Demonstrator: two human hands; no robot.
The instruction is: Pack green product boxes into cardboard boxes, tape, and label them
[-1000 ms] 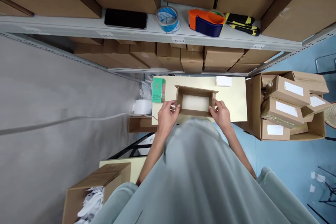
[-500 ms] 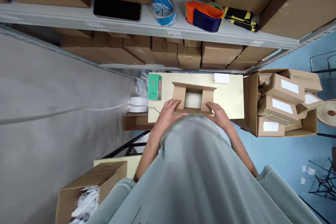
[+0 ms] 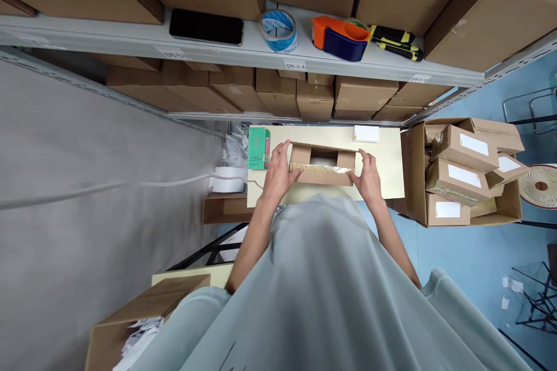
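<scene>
A small cardboard box (image 3: 324,177) sits on the cream tabletop, with part of its top open and short flaps folded at both ends. Shiny clear tape runs along its near edge. My left hand (image 3: 277,177) grips the left end, thumb on the front and fingers at the far corner. At the right end, my right hand (image 3: 368,179) holds the box in the same way. The box's inside is dark and mostly hidden. Left of my left hand stands a green box (image 3: 258,149). Beyond the cardboard box lies a small white box (image 3: 366,134).
Above the table (image 3: 391,177), a shelf (image 3: 243,55) holds a phone (image 3: 206,27), a tape roll (image 3: 279,31), an orange-and-blue tape dispenser (image 3: 340,38) and black-yellow tools (image 3: 397,42). A large carton (image 3: 413,177) of labelled boxes stands at right. A cable (image 3: 174,183) crosses from the left.
The box has tipped, so its taped side now shows and its opening looks narrower. Both hands have shifted from its near edge to its two ends.
</scene>
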